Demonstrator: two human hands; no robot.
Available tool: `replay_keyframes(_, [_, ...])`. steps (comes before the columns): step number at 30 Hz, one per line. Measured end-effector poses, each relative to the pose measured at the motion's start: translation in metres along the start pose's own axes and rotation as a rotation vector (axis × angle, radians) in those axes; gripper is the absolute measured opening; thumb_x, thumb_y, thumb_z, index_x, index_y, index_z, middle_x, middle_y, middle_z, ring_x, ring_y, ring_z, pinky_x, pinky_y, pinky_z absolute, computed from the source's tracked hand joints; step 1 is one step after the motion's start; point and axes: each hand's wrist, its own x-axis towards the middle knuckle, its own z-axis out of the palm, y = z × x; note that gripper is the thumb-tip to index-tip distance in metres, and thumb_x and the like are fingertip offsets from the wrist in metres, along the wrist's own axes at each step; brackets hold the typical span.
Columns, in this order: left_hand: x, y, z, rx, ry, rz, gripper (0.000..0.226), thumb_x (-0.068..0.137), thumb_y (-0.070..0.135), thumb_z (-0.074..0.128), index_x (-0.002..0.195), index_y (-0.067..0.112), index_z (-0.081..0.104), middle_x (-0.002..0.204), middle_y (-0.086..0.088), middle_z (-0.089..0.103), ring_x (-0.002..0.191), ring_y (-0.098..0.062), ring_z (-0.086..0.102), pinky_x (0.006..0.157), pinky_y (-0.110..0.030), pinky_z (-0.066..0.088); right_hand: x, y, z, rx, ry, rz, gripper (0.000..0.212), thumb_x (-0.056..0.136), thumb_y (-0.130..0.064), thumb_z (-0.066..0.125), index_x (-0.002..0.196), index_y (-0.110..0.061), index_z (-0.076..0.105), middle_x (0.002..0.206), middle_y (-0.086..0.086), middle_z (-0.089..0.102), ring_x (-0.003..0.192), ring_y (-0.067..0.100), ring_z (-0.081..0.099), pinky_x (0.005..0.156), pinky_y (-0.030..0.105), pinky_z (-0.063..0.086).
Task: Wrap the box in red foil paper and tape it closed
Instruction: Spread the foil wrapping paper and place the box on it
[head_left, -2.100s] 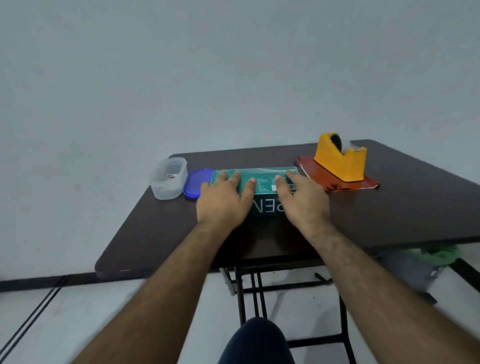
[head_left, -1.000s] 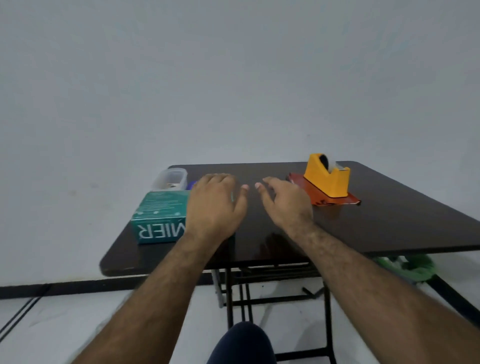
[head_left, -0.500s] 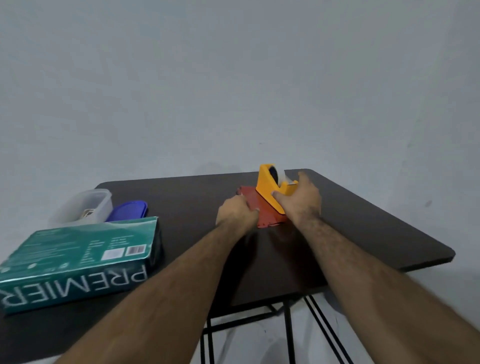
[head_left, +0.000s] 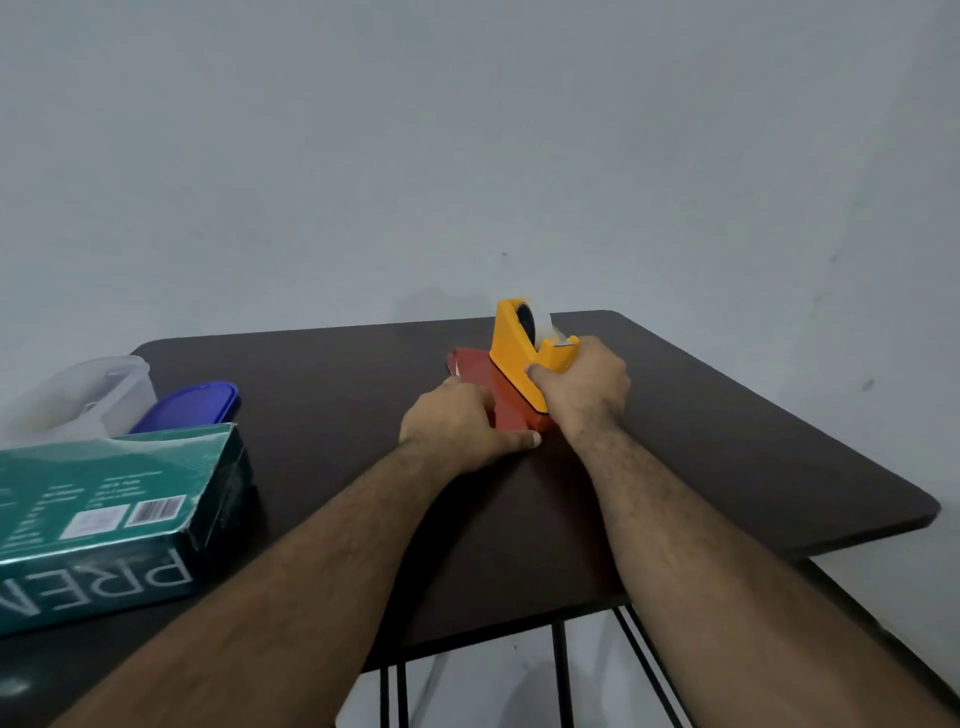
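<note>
A green box (head_left: 104, 514) printed with white letters lies at the near left of the dark table (head_left: 727, 441), apart from both hands. Folded red foil paper (head_left: 483, 379) lies in the middle of the table under a yellow tape dispenser (head_left: 519, 348). My right hand (head_left: 584, 389) grips the near end of the dispenser, thumb on its left side. My left hand (head_left: 457, 426) pinches the near left edge of the red paper, thumb at its corner.
A clear plastic tub (head_left: 78, 395) and a blue lid (head_left: 192, 405) sit at the far left behind the box. The table's right corner and front edge are close. A plain wall stands right behind the table.
The box has been shifted from the table's middle to its left. Both hands then went to the dispenser and paper; since half a second ago the right hand has closed round the dispenser.
</note>
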Motion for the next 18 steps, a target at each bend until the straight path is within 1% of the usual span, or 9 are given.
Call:
replay_keyframes(1, [0.000, 0.000, -0.001, 0.016, -0.009, 0.013, 0.080, 0.073, 0.091, 0.066, 0.121, 0.028, 0.073, 0.111, 0.005, 0.057, 0.096, -0.016, 0.061, 0.071, -0.031, 0.048, 0.001, 0.001, -0.001, 0.006, 0.005, 0.000, 0.052, 0.078, -0.050, 0.088, 0.114, -0.018, 0.068, 0.109, 0.003, 0.072, 0.103, 0.028, 0.070, 0.073, 0.032, 0.050])
replay_keyframes(3, [0.000, 0.001, -0.004, 0.019, -0.013, 0.034, 0.071, 0.077, 0.088, 0.066, 0.113, 0.029, 0.079, 0.108, 0.006, 0.067, 0.093, -0.013, 0.065, 0.070, -0.032, 0.052, 0.001, 0.004, -0.002, 0.031, 0.021, -0.001, 0.050, 0.077, -0.049, 0.089, 0.111, -0.018, 0.068, 0.106, 0.003, 0.072, 0.102, 0.028, 0.070, 0.073, 0.033, 0.050])
replay_keyframes(6, [-0.003, 0.004, -0.007, -0.036, 0.006, 0.044, 0.046, 0.086, 0.072, 0.072, 0.105, 0.031, 0.082, 0.098, 0.007, 0.075, 0.087, -0.012, 0.069, 0.071, -0.032, 0.056, 0.000, 0.006, -0.004, 0.060, 0.050, -0.019, 0.049, 0.076, -0.048, 0.089, 0.110, -0.019, 0.068, 0.104, 0.004, 0.073, 0.100, 0.029, 0.070, 0.076, 0.036, 0.055])
replay_keyframes(9, [-0.004, 0.004, -0.008, -0.050, 0.072, 0.038, 0.026, 0.095, 0.051, 0.073, 0.102, 0.028, 0.083, 0.095, 0.005, 0.076, 0.087, -0.017, 0.070, 0.081, -0.037, 0.062, -0.002, 0.005, -0.008, 0.083, 0.094, -0.036, 0.050, 0.077, -0.047, 0.089, 0.114, -0.021, 0.068, 0.105, 0.003, 0.073, 0.101, 0.029, 0.071, 0.078, 0.040, 0.059])
replay_keyframes(10, [-0.004, 0.003, -0.009, -0.031, 0.094, 0.031, 0.022, 0.097, 0.045, 0.072, 0.103, 0.027, 0.083, 0.096, 0.003, 0.076, 0.088, -0.020, 0.070, 0.082, -0.036, 0.061, -0.002, 0.005, -0.009, 0.099, 0.109, -0.038, 0.051, 0.078, -0.046, 0.089, 0.117, -0.021, 0.068, 0.106, 0.003, 0.073, 0.102, 0.029, 0.071, 0.078, 0.041, 0.060])
replay_keyframes(12, [-0.004, 0.000, -0.013, 0.030, 0.130, 0.020, 0.018, 0.099, 0.037, 0.070, 0.103, 0.023, 0.082, 0.100, -0.003, 0.075, 0.085, -0.024, 0.066, 0.076, -0.035, 0.055, -0.003, 0.006, -0.012, 0.135, 0.144, -0.043, 0.050, 0.079, -0.044, 0.089, 0.119, -0.022, 0.069, 0.107, 0.003, 0.074, 0.101, 0.029, 0.071, 0.081, 0.044, 0.061])
replay_keyframes(14, [-0.004, -0.005, -0.018, 0.085, 0.154, 0.001, 0.017, 0.100, 0.032, 0.069, 0.103, 0.019, 0.080, 0.102, -0.007, 0.075, 0.081, -0.025, 0.059, 0.074, -0.036, 0.052, -0.002, 0.009, -0.014, 0.170, 0.188, -0.044, 0.044, 0.078, -0.042, 0.089, 0.113, -0.024, 0.069, 0.102, 0.001, 0.075, 0.098, 0.028, 0.071, 0.081, 0.044, 0.062])
replay_keyframes(16, [-0.006, -0.012, -0.024, 0.112, 0.168, -0.042, 0.017, 0.099, 0.030, 0.069, 0.105, 0.016, 0.078, 0.100, -0.008, 0.073, 0.081, -0.026, 0.057, 0.078, -0.039, 0.056, -0.001, 0.010, -0.015, 0.203, 0.221, -0.019, 0.043, 0.079, -0.042, 0.088, 0.112, -0.022, 0.069, 0.101, 0.001, 0.075, 0.097, 0.028, 0.072, 0.078, 0.041, 0.060])
replay_keyframes(18, [-0.008, -0.020, -0.030, 0.111, 0.186, -0.084, 0.017, 0.100, 0.030, 0.070, 0.105, 0.016, 0.078, 0.096, -0.005, 0.071, 0.082, -0.026, 0.059, 0.079, -0.040, 0.058, 0.000, 0.011, -0.015, 0.214, 0.236, 0.013, 0.045, 0.081, -0.041, 0.088, 0.115, -0.019, 0.069, 0.105, 0.003, 0.074, 0.100, 0.028, 0.071, 0.078, 0.040, 0.058])
